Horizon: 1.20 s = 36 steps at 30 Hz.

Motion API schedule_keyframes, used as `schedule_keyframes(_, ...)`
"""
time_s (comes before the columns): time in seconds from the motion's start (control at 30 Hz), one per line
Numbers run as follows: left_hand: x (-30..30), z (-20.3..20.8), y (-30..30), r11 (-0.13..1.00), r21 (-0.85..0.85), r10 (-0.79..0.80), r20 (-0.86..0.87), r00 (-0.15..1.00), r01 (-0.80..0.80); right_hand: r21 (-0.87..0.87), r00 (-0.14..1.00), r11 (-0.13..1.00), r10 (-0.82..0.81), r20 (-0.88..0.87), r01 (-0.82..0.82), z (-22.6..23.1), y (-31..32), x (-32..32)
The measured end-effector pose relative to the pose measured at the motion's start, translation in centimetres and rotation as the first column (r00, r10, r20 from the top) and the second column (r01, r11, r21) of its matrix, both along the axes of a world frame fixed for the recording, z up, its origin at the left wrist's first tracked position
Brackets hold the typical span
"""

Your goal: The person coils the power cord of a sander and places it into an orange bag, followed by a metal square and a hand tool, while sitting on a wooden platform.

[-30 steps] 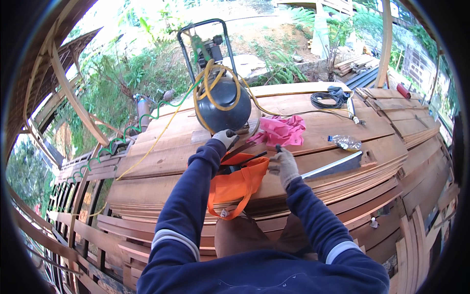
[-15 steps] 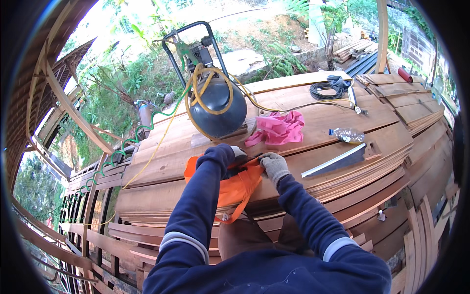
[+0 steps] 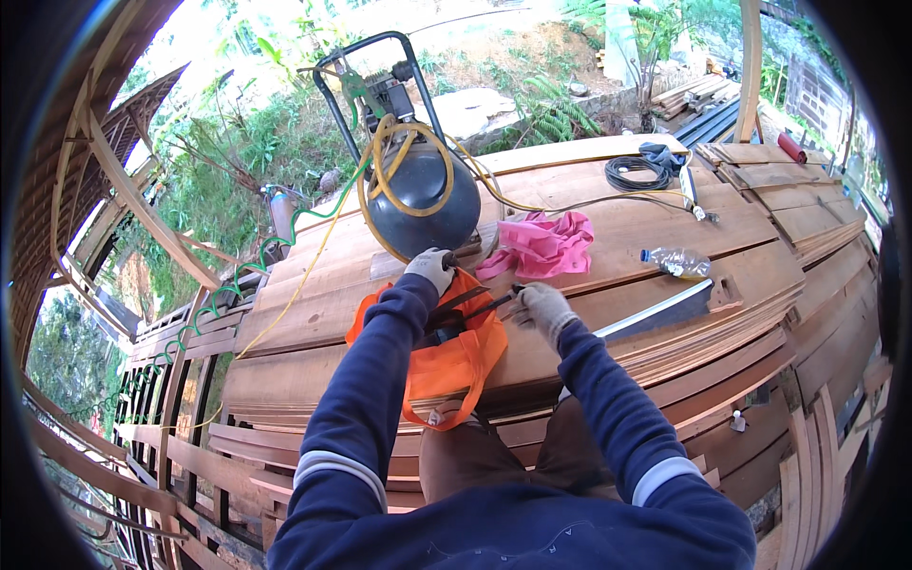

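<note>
Tote bag (image 3: pixel 448 370), bright orange, slumped open, at six o'clock from air compressor (image 3: pixel 429 217). Dark rod (image 3: pixel 497 303) gripped in right hand (image 3: pixel 544 310), at bag's two o'clock. Cannot tell the hold of left hand (image 3: pixel 432 269), at twelve.

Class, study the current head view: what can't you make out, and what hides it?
- Orange bag, head view: most contents, hidden by its side and the left sleeve.
- Right hand, head view: its exact hold on the dark rod, too small to tell.
- Roof, head view: cut off by the dark rim.
- Scenery beyond the plants, head view: lost in glare.
</note>
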<state>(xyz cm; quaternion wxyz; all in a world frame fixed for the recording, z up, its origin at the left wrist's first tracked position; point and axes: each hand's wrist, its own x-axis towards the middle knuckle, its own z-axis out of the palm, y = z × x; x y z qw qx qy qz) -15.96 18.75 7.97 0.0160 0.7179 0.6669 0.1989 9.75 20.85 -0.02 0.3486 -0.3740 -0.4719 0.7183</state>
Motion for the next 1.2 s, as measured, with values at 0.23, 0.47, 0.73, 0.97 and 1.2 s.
schedule_keyframes(0.23, 0.5, -0.3, 0.1, 0.944, -0.318, -0.052, 0.107, 0.993, 0.084, -0.066, 0.992, 0.992, 0.106, -0.067, -0.110, 0.4, -4.1, -4.0)
schedule_keyframes(0.47, 1.1, 2.4, 0.3, 0.798, -0.598, -0.152, -0.075, 0.985, 0.078, 0.142, 0.978, 0.975, -0.147, -0.149, 0.168, -0.5, -5.0, -4.3)
schedule_keyframes(0.73, 1.8, 1.4, -2.9, 0.984, 0.105, -0.161, 0.193, 0.968, 0.143, 0.161, 0.991, 0.982, -0.085, -0.101, 0.101, 2.3, -5.0, -3.9)
schedule_keyframes(0.97, 3.4, 2.2, -2.9, 0.979, 0.019, -0.201, 0.310, 0.929, 0.205, 0.395, 0.964, 0.909, -0.022, -0.267, 0.131, 2.0, -5.3, -2.5)
schedule_keyframes(1.2, 5.7, 1.5, -1.1, 0.942, 0.134, -0.336, 0.352, 0.874, 0.308, 0.052, 0.820, 0.969, 0.234, -0.523, -0.243, 2.9, -4.9, -1.5)
